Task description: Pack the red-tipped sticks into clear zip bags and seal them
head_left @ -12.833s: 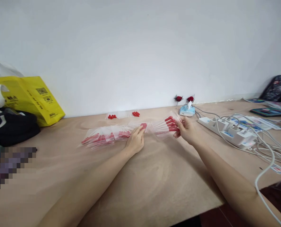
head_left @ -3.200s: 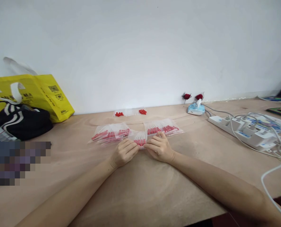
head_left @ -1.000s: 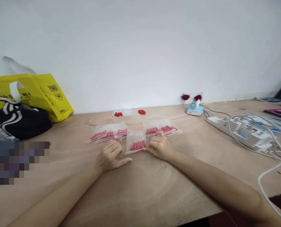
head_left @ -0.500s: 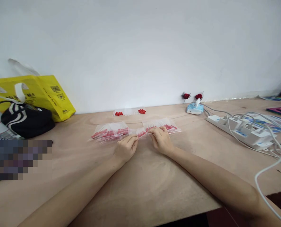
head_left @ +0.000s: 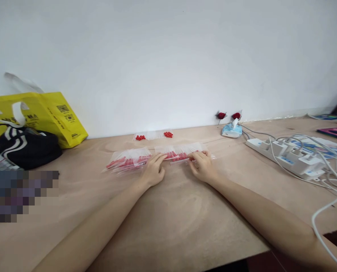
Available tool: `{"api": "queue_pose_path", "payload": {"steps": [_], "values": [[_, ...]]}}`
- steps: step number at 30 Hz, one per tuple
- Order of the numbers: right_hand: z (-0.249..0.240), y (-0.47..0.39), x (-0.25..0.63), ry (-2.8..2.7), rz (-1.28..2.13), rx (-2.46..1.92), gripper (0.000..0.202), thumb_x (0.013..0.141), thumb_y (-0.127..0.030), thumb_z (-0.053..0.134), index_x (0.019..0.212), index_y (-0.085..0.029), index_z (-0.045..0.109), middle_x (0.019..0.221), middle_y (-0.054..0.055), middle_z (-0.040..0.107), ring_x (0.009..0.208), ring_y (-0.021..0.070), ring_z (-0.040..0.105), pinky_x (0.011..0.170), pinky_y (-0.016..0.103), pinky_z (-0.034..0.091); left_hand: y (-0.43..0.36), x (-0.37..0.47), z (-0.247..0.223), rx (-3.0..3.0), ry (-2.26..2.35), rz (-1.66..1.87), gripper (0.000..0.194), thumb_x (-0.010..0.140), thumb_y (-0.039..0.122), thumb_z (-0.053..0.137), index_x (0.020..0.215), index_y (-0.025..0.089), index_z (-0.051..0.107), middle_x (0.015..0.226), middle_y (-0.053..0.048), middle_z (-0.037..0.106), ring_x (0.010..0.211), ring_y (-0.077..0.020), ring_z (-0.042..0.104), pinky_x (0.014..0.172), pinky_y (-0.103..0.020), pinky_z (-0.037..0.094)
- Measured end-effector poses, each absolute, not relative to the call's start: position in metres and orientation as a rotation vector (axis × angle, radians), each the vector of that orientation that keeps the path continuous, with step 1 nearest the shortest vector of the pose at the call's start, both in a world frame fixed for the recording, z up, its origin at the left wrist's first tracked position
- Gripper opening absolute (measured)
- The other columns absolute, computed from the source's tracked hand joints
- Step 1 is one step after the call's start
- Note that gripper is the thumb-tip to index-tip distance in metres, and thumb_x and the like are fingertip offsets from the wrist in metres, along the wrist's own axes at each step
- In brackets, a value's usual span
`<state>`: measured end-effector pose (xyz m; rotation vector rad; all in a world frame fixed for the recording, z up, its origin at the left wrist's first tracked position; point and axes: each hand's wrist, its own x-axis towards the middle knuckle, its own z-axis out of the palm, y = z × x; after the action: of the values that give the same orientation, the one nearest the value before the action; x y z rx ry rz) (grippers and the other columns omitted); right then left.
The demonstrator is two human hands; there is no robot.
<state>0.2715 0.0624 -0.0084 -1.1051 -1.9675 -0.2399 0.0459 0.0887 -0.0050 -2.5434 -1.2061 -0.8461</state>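
Clear plastic bags with small red pieces inside lie in two overlapping groups, a left group and a right group. My left hand is between the groups, its fingers stretched over the near left edge of the right group. My right hand rests on the right part of that group, fingers bent and holding a bag's edge. Farther back by the wall, a flat clear bag has a cluster of red pieces at each end.
At the left stand a yellow bag and a black pouch. At the right are a blue tissue pack, two dark red flowers, and a white power strip with tangled cables.
The bag that was between both hands now lies with the right group. My left hand's fingers have stretched out, and my right hand has moved slightly right. The view has shifted a little.
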Motion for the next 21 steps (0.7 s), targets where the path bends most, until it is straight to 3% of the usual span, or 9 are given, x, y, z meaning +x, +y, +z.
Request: {"api": "queue_pose_path", "payload": {"steps": [3, 9, 12, 16, 21], "values": [[-0.009, 0.061, 0.269, -2.044, -0.253, -1.112, 0.008, 0.077, -0.017, 0.047, 0.076, -0.019, 0.054, 0.070, 0.001, 0.063, 0.072, 0.0155, 0.053, 0.076, 0.033, 0.025, 0.076, 0.018, -0.001, -2.352, -1.145, -0.757, 0.041, 0.067, 0.010, 0.046, 0.107, 0.015, 0.054, 0.111, -0.010, 0.057, 0.111, -0.0282, 0.046, 0.099, -0.051, 0.028], [-0.013, 0.061, 0.263, -2.196, -0.253, -1.109, 0.009, 0.075, -0.017, 0.049, 0.071, -0.019, 0.056, 0.069, 0.000, 0.063, 0.072, 0.0153, 0.050, 0.077, 0.034, 0.022, 0.074, -0.019, 0.001, -2.130, -1.212, -0.728, 0.026, 0.075, 0.023, 0.047, 0.096, 0.016, 0.061, 0.100, -0.011, 0.064, 0.101, -0.0297, 0.054, 0.093, -0.053, 0.031], [-0.015, 0.061, 0.262, -2.220, -0.230, -1.093, 0.008, 0.075, -0.017, 0.050, 0.071, -0.019, 0.056, 0.069, -0.001, 0.063, 0.071, 0.0147, 0.049, 0.076, 0.034, 0.022, 0.079, -0.018, -0.003, -2.166, -1.329, -0.788, 0.023, 0.074, 0.023, 0.047, 0.089, 0.017, 0.064, 0.094, -0.009, 0.066, 0.090, -0.0264, 0.060, 0.089, -0.050, 0.037], [-0.015, 0.061, 0.262, -2.227, -0.215, -1.091, 0.009, 0.076, -0.018, 0.050, 0.071, -0.019, 0.057, 0.066, -0.001, 0.062, 0.070, 0.0152, 0.049, 0.076, 0.034, 0.022, 0.084, -0.014, -0.003, -2.208, -1.463, -0.921, 0.022, 0.072, 0.019, 0.045, 0.080, 0.017, 0.066, 0.085, -0.007, 0.068, 0.079, -0.0227, 0.063, 0.074, -0.038, 0.048], [-0.015, 0.061, 0.262, -2.240, -0.209, -1.078, 0.009, 0.075, -0.018, 0.051, 0.070, -0.019, 0.057, 0.065, 0.000, 0.062, 0.069, 0.0150, 0.049, 0.074, 0.033, 0.023, 0.083, -0.018, 0.005, -2.152, -1.477, -1.101, 0.021, 0.078, 0.022, 0.044, 0.078, 0.017, 0.064, 0.079, -0.004, 0.068, 0.073, -0.0196, 0.063, 0.067, -0.031, 0.048]]}}
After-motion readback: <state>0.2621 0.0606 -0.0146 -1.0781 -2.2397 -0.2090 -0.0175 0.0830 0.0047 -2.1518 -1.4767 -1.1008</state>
